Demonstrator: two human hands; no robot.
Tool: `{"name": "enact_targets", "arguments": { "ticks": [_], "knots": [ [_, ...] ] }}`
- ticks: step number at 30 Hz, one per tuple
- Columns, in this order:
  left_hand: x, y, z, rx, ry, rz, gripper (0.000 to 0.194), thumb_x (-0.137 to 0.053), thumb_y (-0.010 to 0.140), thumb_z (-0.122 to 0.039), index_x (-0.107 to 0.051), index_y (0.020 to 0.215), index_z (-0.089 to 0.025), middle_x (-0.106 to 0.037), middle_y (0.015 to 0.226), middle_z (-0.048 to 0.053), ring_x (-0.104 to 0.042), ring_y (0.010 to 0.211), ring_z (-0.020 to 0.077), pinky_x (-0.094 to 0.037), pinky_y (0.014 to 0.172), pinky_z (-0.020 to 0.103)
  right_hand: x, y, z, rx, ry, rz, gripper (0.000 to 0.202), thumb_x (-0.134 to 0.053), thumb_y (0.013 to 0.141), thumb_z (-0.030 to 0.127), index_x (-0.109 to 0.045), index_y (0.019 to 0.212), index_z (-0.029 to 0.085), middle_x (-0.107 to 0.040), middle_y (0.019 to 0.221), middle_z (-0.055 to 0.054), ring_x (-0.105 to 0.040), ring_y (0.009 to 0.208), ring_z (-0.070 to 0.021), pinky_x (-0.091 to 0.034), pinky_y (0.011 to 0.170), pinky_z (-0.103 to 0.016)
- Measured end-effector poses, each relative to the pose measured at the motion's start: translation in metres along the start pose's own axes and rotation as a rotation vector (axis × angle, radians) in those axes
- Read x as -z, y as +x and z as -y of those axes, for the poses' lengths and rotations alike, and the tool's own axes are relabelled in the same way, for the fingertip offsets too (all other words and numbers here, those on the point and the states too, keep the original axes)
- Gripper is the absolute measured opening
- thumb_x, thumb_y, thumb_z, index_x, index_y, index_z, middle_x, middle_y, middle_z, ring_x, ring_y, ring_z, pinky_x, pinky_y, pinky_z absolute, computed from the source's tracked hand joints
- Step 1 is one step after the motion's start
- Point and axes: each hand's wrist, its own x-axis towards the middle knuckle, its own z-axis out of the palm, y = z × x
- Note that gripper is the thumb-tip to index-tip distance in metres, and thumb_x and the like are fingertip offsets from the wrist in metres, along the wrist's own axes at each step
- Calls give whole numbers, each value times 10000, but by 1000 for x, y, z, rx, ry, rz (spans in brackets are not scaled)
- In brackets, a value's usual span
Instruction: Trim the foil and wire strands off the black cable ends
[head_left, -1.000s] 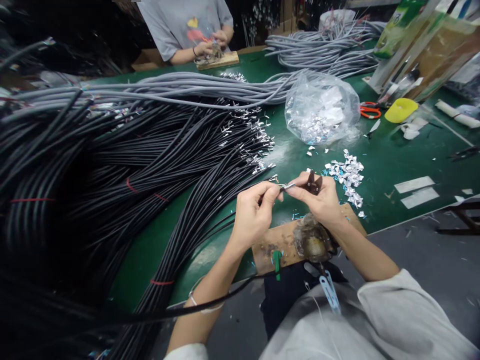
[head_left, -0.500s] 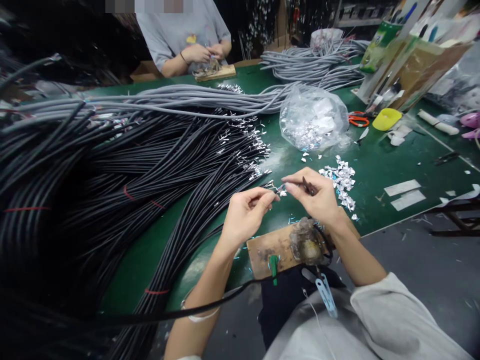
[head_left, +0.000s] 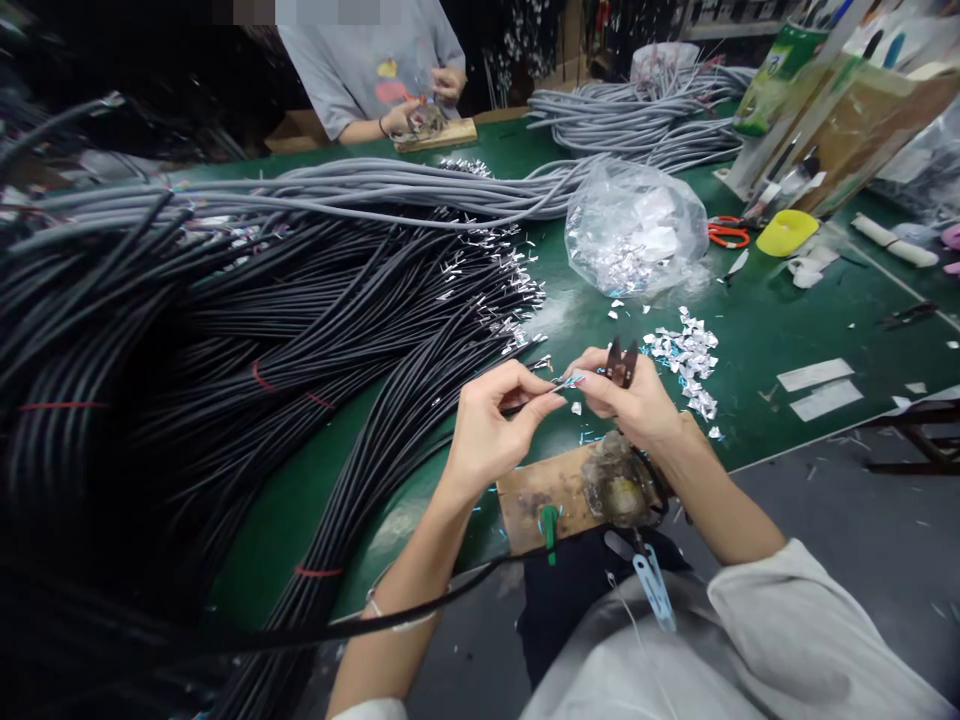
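Between the thumb and forefinger of my left hand (head_left: 491, 420) is the end of a thin black cable, mostly covered by the fingers. Fine coloured wires (head_left: 571, 381) fan out from it toward my right hand (head_left: 643, 402). My right hand is closed round a pair of dark cutting pliers (head_left: 621, 362), jaws pointing up and parted. Its thumb and forefinger are at the wire tips; whether they pinch them I cannot tell. Just below lies a wooden board (head_left: 536, 498) bearing a grimy lump (head_left: 619, 480) and a green clip (head_left: 550, 530).
Bundles of black cables (head_left: 367, 330) cover the left, with grey cables (head_left: 337, 190) across them. A plastic bag (head_left: 636, 230), foil scraps (head_left: 688, 355), orange-handled scissors (head_left: 727, 232) and a yellow piece (head_left: 787, 233) lie on the green table (head_left: 757, 320). Another person (head_left: 375, 70) works opposite.
My right hand has turned, so the pliers now point up with jaws parted. The coloured wires show more clearly between my hands. The other person's hands have moved apart.
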Motion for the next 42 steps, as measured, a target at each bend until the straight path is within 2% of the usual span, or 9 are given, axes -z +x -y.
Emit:
{"name": "enact_targets", "arguments": {
  "ticks": [2,5,10,16,19,21,28,36,42],
  "knots": [
    [0,-1,-1,-77,100,-59,141,-687,736,-232,-606,641,-166,-569,620,-9,-517,552,93,-418,483,197,0,1,-1,-158,169,35,242,-708,717,386,-675,758,150,-370,482,87,-226,376,-22,-161,351,-202],
    [0,-3,-2,-128,201,-148,108,-674,743,-201,-614,659,-170,-570,634,-8,-527,576,102,-417,487,199,-2,1,-1,-118,180,-12,244,-683,742,393,-700,780,152,-475,557,52,-252,378,-15,-167,353,-204],
    [-9,-6,-2,-138,224,-207,109,-671,749,-206,-614,665,-165,-578,629,-9,-533,561,98,-426,498,207,-7,-4,0,206,-222,-239,118,-674,768,287,-698,745,173,-589,643,2,-471,524,-84,-351,464,-235],
    [-23,-12,-4,53,-71,-221,162,-640,793,-278,-611,696,-152,-598,598,-17,-493,457,59,-400,438,181,-14,-14,-4,602,-631,-388,75,-617,800,161,-678,808,204,-636,694,-18,-558,597,-123,-457,528,-263],
    [-23,-11,-5,156,-196,-200,240,-629,801,-329,-593,659,-140,-556,529,-32,-421,380,36,-332,364,163,-15,-16,-10,908,-838,-395,229,-634,769,92,-672,960,212,-661,731,-8,-590,611,-116,-494,558,-244],
    [-20,-9,-6,184,-246,-201,265,-631,797,-353,-596,652,-134,-540,504,-36,-405,360,32,-301,338,158,-16,-16,-12,1000,-821,-353,273,-643,764,73,-663,1005,202,-655,725,6,-580,597,-96,-490,558,-221],
    [-7,-6,-6,93,-142,-198,171,-655,778,-300,-667,702,-147,-615,597,-4,-509,477,66,-387,429,173,-9,-8,3,418,-401,-265,190,-596,848,220,-678,1019,224,-520,654,30,-457,555,-85,-388,496,-231],
    [-8,-6,-5,159,-168,0,292,-556,852,-336,-642,658,-135,-515,509,-26,-418,419,45,-323,389,166,-9,-8,0,362,-243,-190,71,-596,835,201,-664,819,187,-576,723,-2,-508,649,-103,-394,572,-250],
    [-3,-6,-5,-179,85,-136,51,-655,778,-184,-662,734,-160,-611,655,-6,-532,575,81,-402,497,192,-5,-3,-4,-39,115,63,191,-634,801,370,-649,816,180,-357,528,76,-251,419,-46,-202,389,-210]
  ]
}}
